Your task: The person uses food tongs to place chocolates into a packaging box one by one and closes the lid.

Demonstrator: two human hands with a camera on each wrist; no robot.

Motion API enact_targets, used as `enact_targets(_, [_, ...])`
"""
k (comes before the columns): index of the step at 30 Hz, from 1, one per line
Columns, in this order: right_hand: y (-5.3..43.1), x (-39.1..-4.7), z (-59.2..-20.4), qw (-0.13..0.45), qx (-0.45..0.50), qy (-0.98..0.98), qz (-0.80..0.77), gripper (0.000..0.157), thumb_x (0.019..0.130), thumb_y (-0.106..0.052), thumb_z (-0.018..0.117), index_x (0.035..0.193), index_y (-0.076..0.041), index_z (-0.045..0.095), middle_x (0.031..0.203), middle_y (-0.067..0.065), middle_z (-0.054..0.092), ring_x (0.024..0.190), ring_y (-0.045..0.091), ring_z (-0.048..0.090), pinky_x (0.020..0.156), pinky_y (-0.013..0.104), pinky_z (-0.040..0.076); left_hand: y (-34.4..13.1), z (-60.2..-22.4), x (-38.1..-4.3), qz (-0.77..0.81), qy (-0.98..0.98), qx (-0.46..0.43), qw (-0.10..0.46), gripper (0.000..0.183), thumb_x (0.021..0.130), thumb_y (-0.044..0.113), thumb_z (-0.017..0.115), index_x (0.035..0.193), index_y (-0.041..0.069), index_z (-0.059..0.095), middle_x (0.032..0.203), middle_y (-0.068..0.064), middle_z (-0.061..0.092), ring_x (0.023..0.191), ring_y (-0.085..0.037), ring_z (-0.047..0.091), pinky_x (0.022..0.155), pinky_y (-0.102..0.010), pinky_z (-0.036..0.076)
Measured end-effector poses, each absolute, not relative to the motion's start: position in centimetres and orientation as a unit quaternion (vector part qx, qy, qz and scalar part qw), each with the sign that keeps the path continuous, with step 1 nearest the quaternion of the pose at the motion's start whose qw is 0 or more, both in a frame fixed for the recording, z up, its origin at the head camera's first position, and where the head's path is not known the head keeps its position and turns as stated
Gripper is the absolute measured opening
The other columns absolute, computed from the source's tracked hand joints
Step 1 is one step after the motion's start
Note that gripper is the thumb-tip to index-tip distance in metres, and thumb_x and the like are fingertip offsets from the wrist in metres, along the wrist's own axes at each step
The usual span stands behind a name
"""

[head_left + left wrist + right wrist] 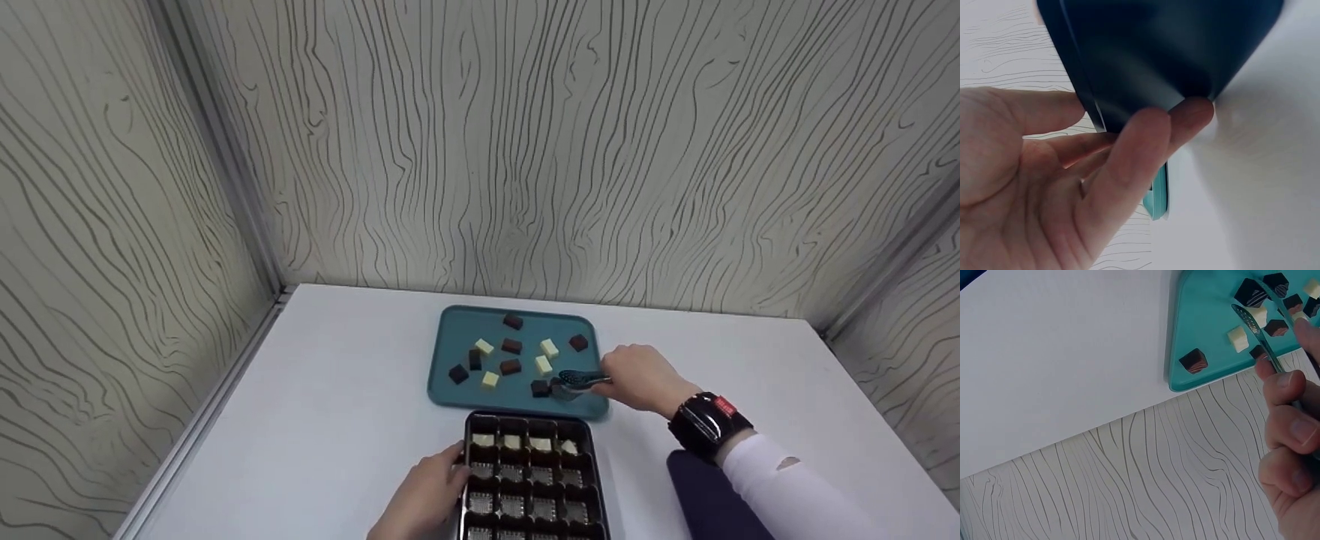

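Left hand, grip pinching the side of the divided box, presumably for steadiness; right hand, grip curled round tongs at a dark chocolate on the tray, likely sparing finger contact.
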State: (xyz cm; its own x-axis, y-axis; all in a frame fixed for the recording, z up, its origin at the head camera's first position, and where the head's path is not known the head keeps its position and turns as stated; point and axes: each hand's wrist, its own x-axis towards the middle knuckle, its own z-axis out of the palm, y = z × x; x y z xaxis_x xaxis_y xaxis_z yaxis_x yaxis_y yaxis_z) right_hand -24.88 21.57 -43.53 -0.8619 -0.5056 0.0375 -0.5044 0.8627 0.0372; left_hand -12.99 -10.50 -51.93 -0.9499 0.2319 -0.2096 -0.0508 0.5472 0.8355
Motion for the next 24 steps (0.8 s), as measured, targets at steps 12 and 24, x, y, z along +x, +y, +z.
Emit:
enact_targets(12, [21.64, -24.51, -43.16, 0.007, 0.27, -0.963, -0.006, 0.041, 0.087, -0.029, 0.084, 0.059, -0.015, 0.059, 0.054, -0.009, 0.045, 0.051, 0.006, 0.035, 0.049, 0.021, 0.029, -10.67, -52.01, -13.15, 0.48, 0.862, 0.06, 0.151, 0.047, 0.105, 0.018, 0.055, 0.146, -0.007, 0.056, 0.134, -0.026, 0.071, 0.122, -0.042, 0.07, 0.101, -0.064, 0.056])
enact_targets(24, [21.02, -24.48, -43.45, 0.01, 0.259, -0.966, 0.014, 0.033, 0.086, -0.026, 0.085, 0.065, -0.014, 0.063, 0.056, -0.006, 0.054, 0.052, 0.007, 0.041, 0.05, 0.024, 0.037, -11.07, -51.99, -13.23, 0.494, 0.85, 0.067, 0.17, 0.046, 0.106, 0.017, 0.056, 0.144, -0.009, 0.056, 0.132, -0.026, 0.072, 0.119, -0.043, 0.07, 0.097, -0.062, 0.059])
